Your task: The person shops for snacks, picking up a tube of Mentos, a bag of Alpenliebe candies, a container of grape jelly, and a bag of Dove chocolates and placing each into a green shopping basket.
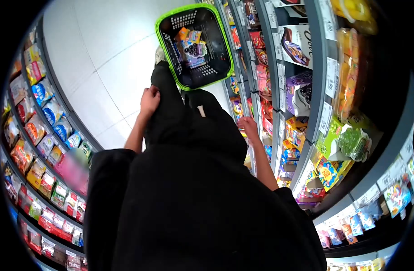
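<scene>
My left hand (150, 100) hangs beside my dark trouser leg (170, 101), its fingers curled in and nothing visible in them. On the other side, my right hand (248, 126) is next to the right-hand shelves, fingers loosely bent and apart, holding nothing I can see. A black shopping basket with a bright green rim (231, 45) is in front of my legs, touched by neither hand. Inside it lie several colourful snack packets (192, 47), one with a dark grape-like picture.
Shelves of bagged snacks (62, 128) curve along the left. Close on the right stand shelves with price tags (326, 118), a white chocolate box (296, 46), yellow packets (328, 172) and a green bag (351, 142). Pale floor tiles (98, 67) run between them.
</scene>
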`<state>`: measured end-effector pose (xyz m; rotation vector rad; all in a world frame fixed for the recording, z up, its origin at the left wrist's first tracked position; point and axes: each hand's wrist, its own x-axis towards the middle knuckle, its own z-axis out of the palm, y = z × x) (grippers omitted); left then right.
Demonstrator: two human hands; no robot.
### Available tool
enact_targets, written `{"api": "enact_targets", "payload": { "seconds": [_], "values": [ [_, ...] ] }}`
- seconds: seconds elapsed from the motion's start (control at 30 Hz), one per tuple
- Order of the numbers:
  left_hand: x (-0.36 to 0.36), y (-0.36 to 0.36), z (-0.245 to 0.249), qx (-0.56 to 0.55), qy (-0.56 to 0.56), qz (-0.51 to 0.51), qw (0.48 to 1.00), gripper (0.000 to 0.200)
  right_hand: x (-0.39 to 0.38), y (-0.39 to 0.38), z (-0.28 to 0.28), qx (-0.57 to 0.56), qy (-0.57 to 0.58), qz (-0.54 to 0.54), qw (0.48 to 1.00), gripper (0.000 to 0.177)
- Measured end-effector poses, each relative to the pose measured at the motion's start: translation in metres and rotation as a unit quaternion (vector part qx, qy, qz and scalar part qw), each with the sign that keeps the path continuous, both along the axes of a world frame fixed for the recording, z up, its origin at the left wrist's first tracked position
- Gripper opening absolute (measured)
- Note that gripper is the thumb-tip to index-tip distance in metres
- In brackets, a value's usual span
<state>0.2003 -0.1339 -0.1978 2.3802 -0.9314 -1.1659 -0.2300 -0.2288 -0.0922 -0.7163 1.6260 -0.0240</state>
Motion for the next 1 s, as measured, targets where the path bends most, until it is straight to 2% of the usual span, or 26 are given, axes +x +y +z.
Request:
{"api": "enact_targets", "payload": {
  "seconds": [0.13,0.2,0.33,0.43,0.53,0.57,0.67,0.73,0.8,0.87,0.9,1.0],
  "values": [
    [0.0,-0.009,0.01,-0.071,0.094,0.164,0.979,0.018,-0.003,-0.005,0.003,-0.033,-0.024,-0.031,0.999,0.016],
    [0.002,-0.02,0.024,-0.031,0.118,0.162,0.979,0.018,-0.005,-0.002,-0.002,-0.049,-0.009,-0.004,0.999,0.015],
    [0.007,-0.026,0.004,-0.013,0.106,0.083,0.991,0.021,-0.033,0.007,-0.042,-0.133,-0.063,0.051,0.988,0.014],
    [0.001,-0.04,0.029,0.018,0.101,0.054,0.993,0.023,-0.041,0.002,-0.057,-0.172,-0.084,0.025,0.981,0.014],
    [-0.002,-0.035,0.006,0.0,0.054,0.007,0.999,0.026,-0.043,-0.001,-0.069,-0.174,-0.052,0.031,0.983,0.014],
    [-0.002,-0.032,0.003,-0.011,0.06,0.009,0.998,0.025,-0.044,0.0,-0.073,-0.167,-0.089,-0.031,0.981,0.014],
    [-0.005,-0.031,0.015,-0.051,0.068,0.064,0.994,0.022,-0.043,-0.002,-0.073,-0.153,-0.113,-0.078,0.979,0.014],
    [0.0,-0.026,-0.006,-0.079,0.119,0.122,0.982,0.02,-0.054,0.0,-0.088,-0.177,-0.07,0.001,0.982,0.015],
    [-0.001,-0.029,0.008,-0.104,0.167,0.164,0.967,0.016,-0.067,0.01,-0.101,-0.213,-0.034,0.06,0.975,0.018],
    [0.0,-0.035,0.023,-0.11,0.22,0.202,0.948,0.014,-0.075,0.017,-0.113,-0.191,-0.041,0.055,0.979,0.018],
    [0.003,-0.04,0.031,-0.09,0.202,0.193,0.956,0.014,-0.072,0.02,-0.101,-0.236,-0.03,0.066,0.969,0.018],
    [0.013,-0.052,0.034,-0.078,0.246,0.209,0.943,0.015,-0.064,0.025,-0.096,-0.196,-0.021,0.028,0.98,0.018]
  ]
}}
